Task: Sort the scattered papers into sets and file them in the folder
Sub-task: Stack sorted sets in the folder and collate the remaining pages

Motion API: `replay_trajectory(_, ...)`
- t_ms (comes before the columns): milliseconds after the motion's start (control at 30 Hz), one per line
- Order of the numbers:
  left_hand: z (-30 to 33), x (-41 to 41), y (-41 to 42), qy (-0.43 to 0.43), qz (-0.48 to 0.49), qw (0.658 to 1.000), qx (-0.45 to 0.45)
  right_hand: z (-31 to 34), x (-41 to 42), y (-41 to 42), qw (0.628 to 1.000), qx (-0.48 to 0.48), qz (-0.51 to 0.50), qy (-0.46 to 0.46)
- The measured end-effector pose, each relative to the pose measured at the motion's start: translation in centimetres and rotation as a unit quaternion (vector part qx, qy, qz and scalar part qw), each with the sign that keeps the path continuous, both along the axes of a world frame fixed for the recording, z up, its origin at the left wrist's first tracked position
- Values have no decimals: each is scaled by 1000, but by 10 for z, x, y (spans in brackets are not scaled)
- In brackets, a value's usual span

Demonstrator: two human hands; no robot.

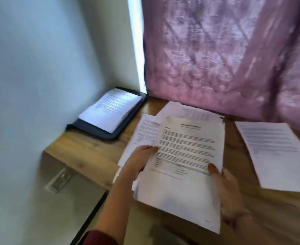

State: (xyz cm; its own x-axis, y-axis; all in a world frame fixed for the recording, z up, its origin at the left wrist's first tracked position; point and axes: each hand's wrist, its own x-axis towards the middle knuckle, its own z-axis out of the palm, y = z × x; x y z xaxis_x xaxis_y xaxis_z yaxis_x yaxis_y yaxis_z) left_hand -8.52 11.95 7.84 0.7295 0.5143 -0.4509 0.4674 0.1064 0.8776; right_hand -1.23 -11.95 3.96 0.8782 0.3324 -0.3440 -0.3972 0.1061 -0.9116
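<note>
Gripping a stack of papers (186, 156) at lower centre, left hand (138, 161) and right hand (228, 191) pinching its side edges above the bench (85, 152); folder (99, 128) lying open at centre left.

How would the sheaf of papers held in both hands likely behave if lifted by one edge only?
The sheaf of papers is thin, so it would probably droop. Its edges look uneven, so loose sheets might slide apart. Gripped by the left hand and right hand at opposite sides, it probably stays flatter.
</note>
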Motion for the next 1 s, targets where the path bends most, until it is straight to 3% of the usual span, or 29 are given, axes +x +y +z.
replay_trajectory(167,3,-7,65,51,-9,996,73,4,23,67,999,-21,27,0)
replay_trajectory(300,3,-8,112,66,41,977,197,6,39,135,998,-17,67,-12)
replay_trajectory(533,-1,-5,212,78,120,941,308,11,51,238,984,-42,171,8)
replay_trajectory(767,-6,34,322,95,105,921,363,7,76,331,974,-88,206,-45)
replay_trajectory(867,-9,56,366,93,97,922,364,2,96,372,962,-154,191,-121)
replay_trajectory(1000,-17,82,408,99,94,919,370,-4,119,418,948,-216,184,-141)
